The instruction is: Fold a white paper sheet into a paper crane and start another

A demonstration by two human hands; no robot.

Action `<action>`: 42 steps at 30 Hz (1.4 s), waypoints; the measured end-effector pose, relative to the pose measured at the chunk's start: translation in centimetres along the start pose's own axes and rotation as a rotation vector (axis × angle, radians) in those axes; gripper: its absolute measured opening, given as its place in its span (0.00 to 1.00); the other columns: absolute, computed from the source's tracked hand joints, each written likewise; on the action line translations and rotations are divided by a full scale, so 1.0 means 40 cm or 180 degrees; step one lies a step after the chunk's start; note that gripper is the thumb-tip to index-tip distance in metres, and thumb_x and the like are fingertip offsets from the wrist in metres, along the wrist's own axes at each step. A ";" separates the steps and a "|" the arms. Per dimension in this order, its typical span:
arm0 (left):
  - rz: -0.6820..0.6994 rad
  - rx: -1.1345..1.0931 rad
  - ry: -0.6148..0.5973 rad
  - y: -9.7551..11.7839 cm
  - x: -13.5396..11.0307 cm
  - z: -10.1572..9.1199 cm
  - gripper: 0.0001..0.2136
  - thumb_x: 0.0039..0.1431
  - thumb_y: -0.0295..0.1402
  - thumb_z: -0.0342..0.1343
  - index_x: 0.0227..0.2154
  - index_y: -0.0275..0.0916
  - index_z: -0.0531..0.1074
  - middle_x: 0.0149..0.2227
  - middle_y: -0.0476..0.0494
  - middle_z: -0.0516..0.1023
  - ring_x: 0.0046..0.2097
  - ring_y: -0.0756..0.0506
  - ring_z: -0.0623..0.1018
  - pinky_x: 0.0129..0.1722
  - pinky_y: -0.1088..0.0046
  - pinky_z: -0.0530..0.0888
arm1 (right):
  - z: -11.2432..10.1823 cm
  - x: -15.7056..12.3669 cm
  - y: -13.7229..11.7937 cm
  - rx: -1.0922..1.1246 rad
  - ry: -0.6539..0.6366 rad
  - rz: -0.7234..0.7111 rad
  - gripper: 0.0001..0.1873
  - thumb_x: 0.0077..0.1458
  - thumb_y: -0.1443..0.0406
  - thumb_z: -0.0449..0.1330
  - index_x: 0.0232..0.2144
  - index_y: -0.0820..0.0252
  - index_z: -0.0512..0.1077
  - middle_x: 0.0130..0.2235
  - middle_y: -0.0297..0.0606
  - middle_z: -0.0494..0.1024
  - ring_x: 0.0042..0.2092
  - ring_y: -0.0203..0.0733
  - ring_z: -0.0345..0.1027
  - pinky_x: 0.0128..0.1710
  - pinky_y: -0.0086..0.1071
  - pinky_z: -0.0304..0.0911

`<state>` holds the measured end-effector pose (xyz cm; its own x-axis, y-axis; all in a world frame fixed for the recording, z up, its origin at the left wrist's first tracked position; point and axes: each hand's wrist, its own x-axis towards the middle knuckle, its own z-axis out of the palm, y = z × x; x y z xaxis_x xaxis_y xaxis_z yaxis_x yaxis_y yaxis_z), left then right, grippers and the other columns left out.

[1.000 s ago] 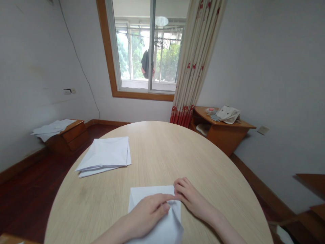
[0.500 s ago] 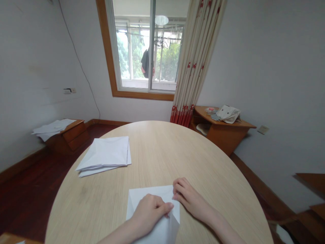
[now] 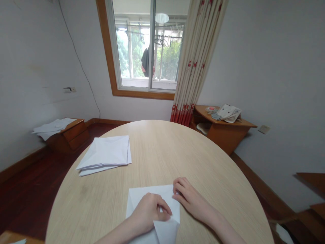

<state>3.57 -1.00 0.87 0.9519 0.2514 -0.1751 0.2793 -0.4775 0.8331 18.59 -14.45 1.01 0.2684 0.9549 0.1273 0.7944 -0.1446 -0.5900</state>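
Note:
A partly folded sheet of white paper [image 3: 162,190] lies on the round table near its front edge, with a flap [image 3: 166,232] folded over at its lower right. My left hand [image 3: 151,211] reaches across the sheet, thumb and forefinger pinched at the flap's upper edge. At the sheet's upper right corner, my right hand [image 3: 186,195] has its fingers curled in and closed on the paper's edge. The bottom of the sheet runs out of view, and my left hand and forearm cover part of its middle.
A stack of folded white paper [image 3: 106,152] rests at the left of the round wooden table [image 3: 198,156]. Low cabinets stand beyond it: one with loose papers [image 3: 54,126] at left, a corner one with a cloth bag [image 3: 228,113] at right. A curtain [image 3: 193,61] hangs by the window.
The thumb and forefinger of my left hand have shifted slightly, and the flap beneath them now lies turned over toward the left with its edge showing. My right hand has stayed in place.

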 end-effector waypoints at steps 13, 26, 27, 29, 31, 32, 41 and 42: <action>0.0703 0.0600 -0.0179 -0.014 -0.007 -0.007 0.17 0.55 0.24 0.53 0.43 0.48 0.78 0.35 0.48 0.76 0.33 0.49 0.74 0.33 0.78 0.66 | 0.004 0.005 0.006 -0.0323 0.0082 0.0054 0.07 0.57 0.73 0.53 0.32 0.56 0.64 0.41 0.37 0.67 0.46 0.44 0.60 0.47 0.39 0.59; 0.0093 0.0503 -0.0021 0.004 -0.007 0.016 0.07 0.52 0.40 0.63 0.35 0.51 0.80 0.32 0.51 0.82 0.32 0.46 0.78 0.33 0.76 0.65 | 0.006 0.014 0.002 -0.0377 0.0054 0.0089 0.07 0.56 0.73 0.54 0.31 0.57 0.64 0.41 0.37 0.67 0.46 0.44 0.60 0.47 0.39 0.59; 0.0096 0.0586 -0.0001 0.002 -0.006 0.016 0.07 0.51 0.39 0.63 0.35 0.51 0.80 0.31 0.51 0.82 0.32 0.46 0.78 0.33 0.76 0.66 | 0.007 0.014 0.002 -0.0382 0.0049 0.0096 0.07 0.56 0.73 0.54 0.31 0.57 0.63 0.41 0.37 0.67 0.46 0.44 0.60 0.47 0.39 0.59; 0.0165 0.0741 0.0017 -0.003 -0.003 0.015 0.07 0.52 0.35 0.63 0.35 0.51 0.80 0.31 0.51 0.82 0.31 0.46 0.77 0.33 0.76 0.66 | 0.007 0.013 0.001 -0.0393 0.0038 0.0115 0.06 0.56 0.73 0.55 0.31 0.57 0.63 0.41 0.38 0.68 0.46 0.44 0.60 0.47 0.39 0.59; 0.0309 0.0849 -0.0011 -0.009 0.000 0.013 0.09 0.54 0.31 0.60 0.37 0.50 0.80 0.31 0.51 0.81 0.31 0.47 0.76 0.33 0.76 0.66 | 0.006 0.013 0.000 -0.0405 0.0040 0.0129 0.06 0.56 0.73 0.54 0.31 0.57 0.63 0.41 0.38 0.68 0.45 0.44 0.61 0.47 0.40 0.59; 0.0392 0.0904 -0.0042 -0.011 0.000 0.011 0.10 0.55 0.29 0.58 0.38 0.50 0.80 0.31 0.50 0.81 0.31 0.48 0.76 0.33 0.77 0.66 | 0.006 0.013 -0.001 -0.0409 0.0044 0.0130 0.06 0.55 0.73 0.54 0.31 0.57 0.63 0.41 0.38 0.68 0.45 0.44 0.61 0.46 0.40 0.60; 0.1193 0.1786 -0.0340 -0.005 -0.023 -0.004 0.13 0.65 0.30 0.50 0.49 0.49 0.73 0.32 0.49 0.75 0.34 0.48 0.76 0.33 0.78 0.67 | 0.008 0.018 0.003 -0.0565 0.0079 0.0063 0.08 0.56 0.74 0.54 0.31 0.57 0.64 0.41 0.37 0.68 0.45 0.44 0.61 0.46 0.39 0.60; 0.1220 0.1865 -0.0328 -0.005 -0.025 -0.004 0.13 0.65 0.30 0.50 0.50 0.49 0.72 0.33 0.49 0.74 0.34 0.47 0.76 0.33 0.78 0.67 | 0.009 0.018 0.005 -0.0594 0.0092 0.0057 0.08 0.56 0.74 0.54 0.31 0.57 0.64 0.41 0.37 0.69 0.45 0.44 0.62 0.46 0.38 0.60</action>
<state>2.56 -1.04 0.96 0.9957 -0.0923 0.0013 -0.0838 -0.8983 0.4314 18.74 -13.70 0.72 0.2969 0.9442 0.1426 0.8759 -0.2098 -0.4344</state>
